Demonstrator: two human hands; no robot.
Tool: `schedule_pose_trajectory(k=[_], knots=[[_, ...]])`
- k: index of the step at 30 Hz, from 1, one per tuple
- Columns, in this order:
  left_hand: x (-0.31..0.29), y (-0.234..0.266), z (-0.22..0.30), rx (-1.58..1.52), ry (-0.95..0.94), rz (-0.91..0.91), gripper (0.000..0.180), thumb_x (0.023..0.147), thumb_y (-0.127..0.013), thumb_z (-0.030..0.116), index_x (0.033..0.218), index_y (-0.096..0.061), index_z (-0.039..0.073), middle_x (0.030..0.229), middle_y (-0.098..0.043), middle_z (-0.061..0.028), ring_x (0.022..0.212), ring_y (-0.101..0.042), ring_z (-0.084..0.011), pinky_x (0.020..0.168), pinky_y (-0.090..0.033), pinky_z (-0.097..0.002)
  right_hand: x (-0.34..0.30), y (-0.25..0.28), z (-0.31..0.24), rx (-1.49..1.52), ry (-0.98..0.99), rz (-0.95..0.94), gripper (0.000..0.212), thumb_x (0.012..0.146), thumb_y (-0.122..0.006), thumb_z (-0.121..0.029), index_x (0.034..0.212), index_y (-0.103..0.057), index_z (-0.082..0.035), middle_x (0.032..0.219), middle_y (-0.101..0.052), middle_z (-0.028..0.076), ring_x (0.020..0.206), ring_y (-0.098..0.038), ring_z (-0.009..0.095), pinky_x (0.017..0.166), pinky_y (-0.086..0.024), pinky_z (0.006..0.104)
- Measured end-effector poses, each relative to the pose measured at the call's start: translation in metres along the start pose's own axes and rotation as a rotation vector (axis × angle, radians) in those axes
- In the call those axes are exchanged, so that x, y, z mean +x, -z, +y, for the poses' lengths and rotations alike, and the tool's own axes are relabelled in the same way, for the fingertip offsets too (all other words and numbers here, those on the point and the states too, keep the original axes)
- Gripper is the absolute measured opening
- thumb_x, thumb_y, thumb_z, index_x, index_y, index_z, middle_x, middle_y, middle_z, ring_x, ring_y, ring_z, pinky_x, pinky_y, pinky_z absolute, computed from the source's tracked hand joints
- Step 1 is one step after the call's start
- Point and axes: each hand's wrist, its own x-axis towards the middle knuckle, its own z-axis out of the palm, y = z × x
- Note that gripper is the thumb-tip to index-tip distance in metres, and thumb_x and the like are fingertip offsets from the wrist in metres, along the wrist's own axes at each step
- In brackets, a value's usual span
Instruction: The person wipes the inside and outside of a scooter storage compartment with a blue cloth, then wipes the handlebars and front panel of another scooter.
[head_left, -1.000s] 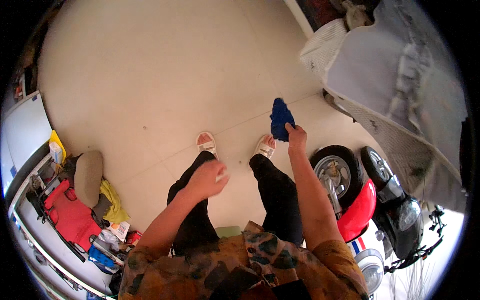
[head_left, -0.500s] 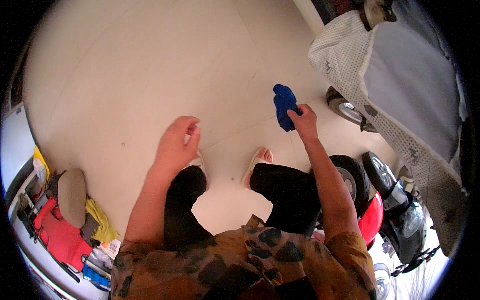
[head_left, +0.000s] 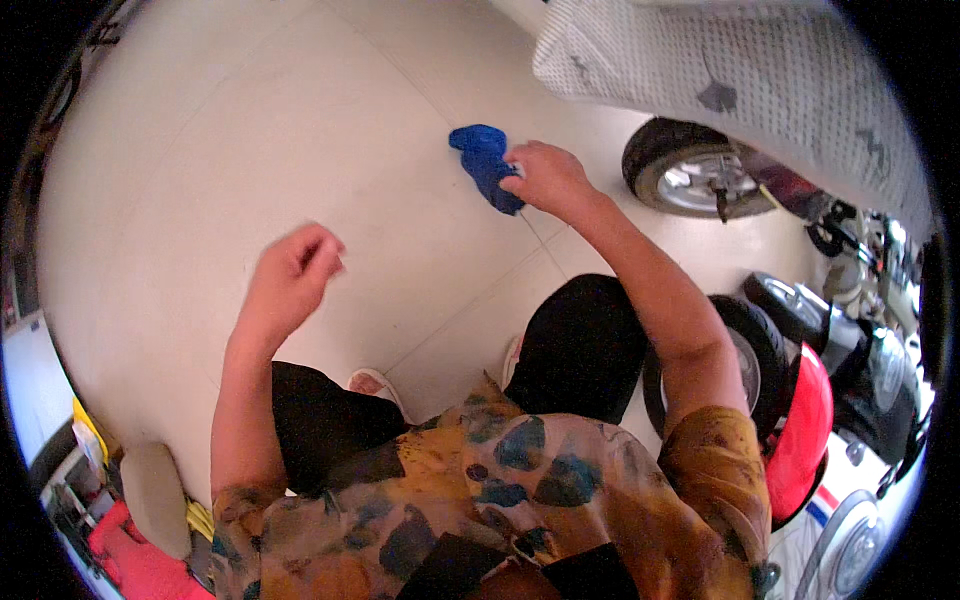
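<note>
A blue, bunched piece of cloth (head_left: 487, 172) is pinched at its right side between the thumb and fingers of my right hand (head_left: 550, 180). It appears over the pale tiled floor; whether it touches the floor I cannot tell. My left hand (head_left: 290, 275), a little blurred, hangs over the floor further left with its fingers curled in and nothing visible in them. My two knees are bent in black trousers (head_left: 580, 345), and a light sandal (head_left: 378, 388) shows below the left knee.
At right, a patterned grey cover (head_left: 700, 65) drapes over a vehicle with a black-tyred wheel (head_left: 690, 170). Closer stand more wheels and a red fender (head_left: 803, 430). On the lower left are a beige padded object (head_left: 155, 500) and red cloth (head_left: 140, 560).
My right hand has moved left and farther forward with the blue cloth. My left hand has shifted left. The view has turned, and my body leans lower toward the covered vehicle's wheel.
</note>
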Motion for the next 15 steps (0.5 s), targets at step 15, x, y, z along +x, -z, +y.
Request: schedule_pose_trajectory(k=[15], knots=[[-0.104, -0.059, 0.005, 0.162, -0.192, -0.595, 0.028, 0.064, -0.065, -0.006, 0.087, -0.05, 0.0, 0.085, -0.051, -0.0132, 0.084, -0.052, -0.0326, 0.074, -0.043, -0.0382, -0.22, 0.117, -0.053, 0.292, -0.04, -0.409, 0.02, 0.075, -0.054, -0.022, 0.07, -0.063, -0.005, 0.073, -0.062, 0.016, 0.072, -0.061, 0.036, 0.066, -0.05, 0.0442]])
